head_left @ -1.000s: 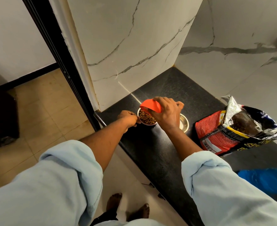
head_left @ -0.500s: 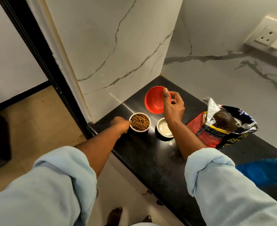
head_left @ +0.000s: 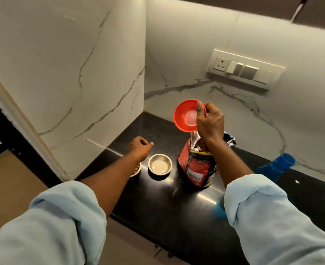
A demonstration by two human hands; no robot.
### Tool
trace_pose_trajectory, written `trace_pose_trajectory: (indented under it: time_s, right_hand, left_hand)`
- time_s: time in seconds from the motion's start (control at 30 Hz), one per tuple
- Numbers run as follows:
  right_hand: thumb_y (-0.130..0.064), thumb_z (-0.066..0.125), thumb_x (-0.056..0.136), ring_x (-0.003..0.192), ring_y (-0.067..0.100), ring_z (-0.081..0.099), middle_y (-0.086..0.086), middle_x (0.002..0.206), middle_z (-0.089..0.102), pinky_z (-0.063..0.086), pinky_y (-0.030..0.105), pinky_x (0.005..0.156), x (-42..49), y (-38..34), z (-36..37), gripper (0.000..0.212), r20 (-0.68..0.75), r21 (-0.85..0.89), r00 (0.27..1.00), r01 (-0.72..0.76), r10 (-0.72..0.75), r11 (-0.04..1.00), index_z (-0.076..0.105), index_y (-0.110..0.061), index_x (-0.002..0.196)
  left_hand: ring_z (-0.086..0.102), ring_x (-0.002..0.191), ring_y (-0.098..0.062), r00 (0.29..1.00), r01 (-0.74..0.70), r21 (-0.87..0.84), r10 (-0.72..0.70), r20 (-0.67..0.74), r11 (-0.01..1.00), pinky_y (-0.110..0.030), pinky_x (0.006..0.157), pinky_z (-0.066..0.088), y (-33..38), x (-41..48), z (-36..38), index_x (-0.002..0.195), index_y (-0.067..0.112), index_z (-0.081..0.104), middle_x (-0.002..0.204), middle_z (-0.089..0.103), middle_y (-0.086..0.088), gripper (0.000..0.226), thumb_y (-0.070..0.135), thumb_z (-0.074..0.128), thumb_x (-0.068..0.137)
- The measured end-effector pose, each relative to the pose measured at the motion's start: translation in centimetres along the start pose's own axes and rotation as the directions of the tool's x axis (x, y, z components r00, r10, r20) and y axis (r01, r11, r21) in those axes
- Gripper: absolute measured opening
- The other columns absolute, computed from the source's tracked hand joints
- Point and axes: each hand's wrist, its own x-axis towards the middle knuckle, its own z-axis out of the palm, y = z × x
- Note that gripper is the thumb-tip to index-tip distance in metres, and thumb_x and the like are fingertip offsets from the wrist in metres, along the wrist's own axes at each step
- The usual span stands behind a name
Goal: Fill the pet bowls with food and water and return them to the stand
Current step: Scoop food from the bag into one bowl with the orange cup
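Up above the counter, the right hand (head_left: 210, 123) pinches the rim of a small red bowl (head_left: 186, 116), thumb pressed on the inside and the other fingers curled behind it. The bowl is tilted on edge, its empty inside facing the camera. Directly below those fingers stands an open red pet food bag (head_left: 196, 165), brown kibble showing at its mouth.

The left hand (head_left: 139, 148) hovers lower and to the left, fingers loosely curled toward the palm, holding nothing. Just beneath its wrist, a steel bowl of kibble (head_left: 135, 170) is mostly hidden by the forearm. Beside it, between the two hands, sits an empty steel bowl (head_left: 160, 165).

Everything rests on a glossy black counter (head_left: 157, 207) in a corner of white marble walls (head_left: 81, 64). Right of the right hand's fingers, a switch panel (head_left: 244, 68) is on the wall, and a blue bottle (head_left: 276, 165) stands behind that forearm. Both sleeves (head_left: 268, 217) are pale blue and rolled.
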Motion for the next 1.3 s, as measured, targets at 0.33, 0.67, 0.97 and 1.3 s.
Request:
trace_pose_trajectory:
  time_s: [0.33, 0.67, 0.97, 1.3]
  right_hand:
    - [-0.048, 0.043, 0.107, 0.101, 0.04, 0.067, 0.017, 0.109, 0.073, 0.044, 0.038, 0.079, 0.9, 5.8, -5.2, 0.045, 0.113, -0.498, 0.95, -0.201, 0.292, 0.844, 0.074, -0.015, 0.109]
    - [-0.043, 0.047, 0.106, 0.112, 0.025, 0.053, 0.009, 0.115, 0.063, 0.034, 0.032, 0.085, -3.8, 9.0, -4.7, 0.037, -0.268, -0.161, 0.942, -0.249, 0.201, 0.955, 0.068, -0.013, 0.112]
    - [0.0, 0.048, 0.102, 0.087, 0.019, 0.059, 0.01, 0.12, 0.064, 0.051, 0.037, 0.07, -13.1, 14.9, -3.1, 0.034, 0.227, 0.347, 0.548, -0.818, 0.805, 0.459, 0.063, -0.015, 0.129]
    - [-0.073, 0.093, 0.048, 0.136, 0.018, 0.056, -0.007, 0.149, 0.056, 0.053, 0.047, 0.11, -15.6, 15.6, -1.9, 0.125, 0.313, 0.005, 0.824, -0.498, 0.472, 0.867, 0.038, -0.034, 0.152]
  left_hand:
    - [0.078, 0.095, -0.031, 0.943, -0.103, -0.005, 0.1, 0.318, 0.995, -0.046, 0.09, 0.062, 2.5, -1.9, 5.8, 0.112, 0.011, 0.064, 0.11, 0.072, -0.01, 0.032, 0.033, 0.078, 0.092]
    - [0.058, 0.129, -0.023, 0.855, -0.228, 0.063, 0.168, 0.49, 0.972, -0.038, 0.102, 0.049, 3.0, -1.3, 7.0, 0.145, 0.024, 0.052, 0.141, 0.06, -0.002, 0.078, 0.03, 0.092, 0.078]
    - [0.051, 0.144, -0.028, 0.807, -0.186, -0.034, 0.172, 0.564, 0.982, -0.05, 0.112, 0.051, 2.1, -1.7, 9.0, 0.157, 0.031, 0.042, 0.154, 0.053, -0.005, 0.101, 0.001, 0.09, 0.074]
    - [0.055, 0.139, -0.027, 0.854, -0.253, 0.025, 0.211, 0.476, 0.967, -0.056, 0.113, 0.048, 1.8, -0.4, 10.6, 0.151, 0.035, 0.05, 0.141, 0.064, -0.002, 0.104, 0.018, 0.1, 0.061]
